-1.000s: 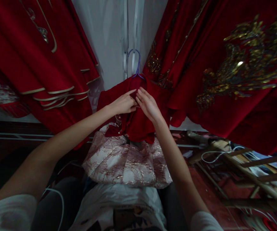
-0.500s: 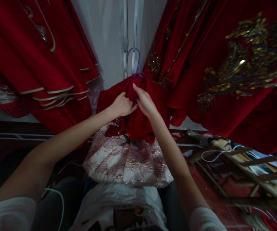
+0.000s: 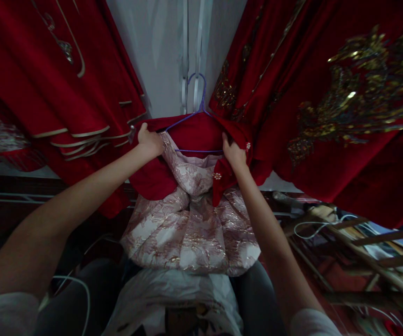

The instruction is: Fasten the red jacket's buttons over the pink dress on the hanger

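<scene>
A short red jacket (image 3: 201, 128) hangs over a pale pink brocade dress (image 3: 194, 233) on a purple hanger (image 3: 190, 116). My left hand (image 3: 151, 141) grips the jacket's left front edge and holds it out to the side. On the other side, my right hand (image 3: 235, 153) is closed on the right front edge, where pearl-like flower buttons (image 3: 217, 176) show. Between my hands the jacket is spread apart, baring the dress's bodice and the hanger's lower bar. The hanger's hook hangs at a white metal strip (image 3: 196, 93).
Red garments with pale trim (image 3: 92, 102) hang on the left. On the right hang red garments with gold sequins (image 3: 348, 102). A wooden rack (image 3: 372, 240) holding papers and a white cable (image 3: 309, 231) stands at lower right.
My hands have moved apart from the middle of the collar, pulling the jacket's two fronts outward. The dress bodice and the hanger's bar now show between them.
</scene>
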Motion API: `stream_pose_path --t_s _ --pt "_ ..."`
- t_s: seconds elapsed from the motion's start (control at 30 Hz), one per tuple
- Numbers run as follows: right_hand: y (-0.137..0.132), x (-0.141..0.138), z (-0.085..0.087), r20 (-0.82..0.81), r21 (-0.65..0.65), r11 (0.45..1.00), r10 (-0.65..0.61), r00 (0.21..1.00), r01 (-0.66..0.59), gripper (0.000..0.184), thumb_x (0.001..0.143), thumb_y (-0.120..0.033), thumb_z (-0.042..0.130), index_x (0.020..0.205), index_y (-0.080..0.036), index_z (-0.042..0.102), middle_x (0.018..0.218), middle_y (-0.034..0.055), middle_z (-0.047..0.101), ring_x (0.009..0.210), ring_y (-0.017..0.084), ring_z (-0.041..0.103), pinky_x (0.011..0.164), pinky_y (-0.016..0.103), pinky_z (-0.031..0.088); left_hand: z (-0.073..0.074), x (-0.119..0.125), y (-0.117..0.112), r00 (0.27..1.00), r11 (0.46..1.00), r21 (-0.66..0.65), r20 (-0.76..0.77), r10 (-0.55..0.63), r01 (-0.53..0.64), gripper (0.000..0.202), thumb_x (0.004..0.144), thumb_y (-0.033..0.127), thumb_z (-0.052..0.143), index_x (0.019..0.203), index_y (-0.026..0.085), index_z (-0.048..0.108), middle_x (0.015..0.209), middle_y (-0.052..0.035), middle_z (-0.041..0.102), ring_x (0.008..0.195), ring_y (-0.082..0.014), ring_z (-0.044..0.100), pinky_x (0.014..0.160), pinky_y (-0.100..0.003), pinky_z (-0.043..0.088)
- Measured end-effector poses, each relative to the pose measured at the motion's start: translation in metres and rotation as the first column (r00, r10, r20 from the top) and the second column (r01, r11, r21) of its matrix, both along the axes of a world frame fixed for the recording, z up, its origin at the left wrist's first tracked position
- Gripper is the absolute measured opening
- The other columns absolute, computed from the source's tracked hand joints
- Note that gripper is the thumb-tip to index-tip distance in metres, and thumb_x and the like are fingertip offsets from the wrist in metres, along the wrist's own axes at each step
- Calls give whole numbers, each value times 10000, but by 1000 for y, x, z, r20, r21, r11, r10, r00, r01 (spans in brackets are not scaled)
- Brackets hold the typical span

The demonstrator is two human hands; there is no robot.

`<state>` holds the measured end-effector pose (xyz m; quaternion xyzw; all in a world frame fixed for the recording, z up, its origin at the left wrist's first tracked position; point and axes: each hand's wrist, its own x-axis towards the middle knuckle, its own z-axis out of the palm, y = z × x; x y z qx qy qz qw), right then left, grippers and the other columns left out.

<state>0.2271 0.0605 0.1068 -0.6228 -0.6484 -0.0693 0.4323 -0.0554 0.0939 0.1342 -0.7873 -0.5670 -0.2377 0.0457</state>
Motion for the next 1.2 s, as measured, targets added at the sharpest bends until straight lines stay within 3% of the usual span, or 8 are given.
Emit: stream_pose_path --t_s 0.13,0.23,0.37,0.47,0.57,0.73,1.0,1.2 --pt "7 31 28 1 -29 996 -89 996 89 659 911 -611 346 1166 -72 625 1191 207 633 1213 279 535 1083 410 342 9 2 -4 939 958 -130 -267 216 -257 350 826 344 520 911 46 683 991 -196 693 1154 -382 537 1044 -560 151" --pt "10 59 49 -41 -239 971 -32 999 22 661 851 -646 455 1054 -59 681 1071 199 684 1161 312 573 1017 395 405 19 -6 1 914 923 -197 -309 262 -331 406 811 382 504 988 63 682 1066 -201 676 1154 -393 547 1049 -554 226" --pt "2 90 66 -296 -522 773 233 926 -361 570 766 -666 571 845 -122 720 831 119 731 925 294 673 844 356 506 24 -35 14 986 919 -372 -144 85 -133 447 844 413 394 996 112 687 1069 -144 683 1099 -319 594 959 -401 423" --pt "-9 98 63 -567 -391 656 381 731 -645 539 776 -642 573 942 -146 704 891 120 734 862 247 687 794 358 530 15 -54 18 995 940 -331 91 -52 79 461 874 424 340 1023 146 675 1047 -89 692 998 -240 627 903 -314 468" --pt "-15 98 49 -572 -121 787 442 691 -604 468 808 -549 578 1085 -180 657 983 95 723 900 208 677 805 331 521 1 -59 18 947 946 -231 281 -157 226 519 882 522 335 1075 165 659 1073 -64 690 963 -211 622 884 -299 482" --pt "-14 94 22 -245 -3 926 366 898 -378 358 856 -432 539 1065 -170 665 975 69 712 880 183 645 789 285 492 -21 -54 15 878 962 -12 414 -242 271 601 801 659 468 1011 147 702 1002 -83 716 905 -217 639 812 -283 500" --pt "-23 86 9 -79 136 990 57 995 -46 377 944 -388 383 1065 -159 658 1067 120 699 976 219 638 886 312 455 -42 -48 -2 791 985 170 606 -81 -29 487 830 526 527 1035 127 716 1022 -97 731 896 -206 671 763 -262 515" --pt "-26 114 -45 -181 45 994 -89 979 99 402 924 -371 373 1020 -121 673 1019 176 708 911 246 659 826 335 479 -57 -66 -23 850 973 82 507 143 -213 375 845 397 506 993 129 724 960 -108 736 885 -239 684 777 -279 503"
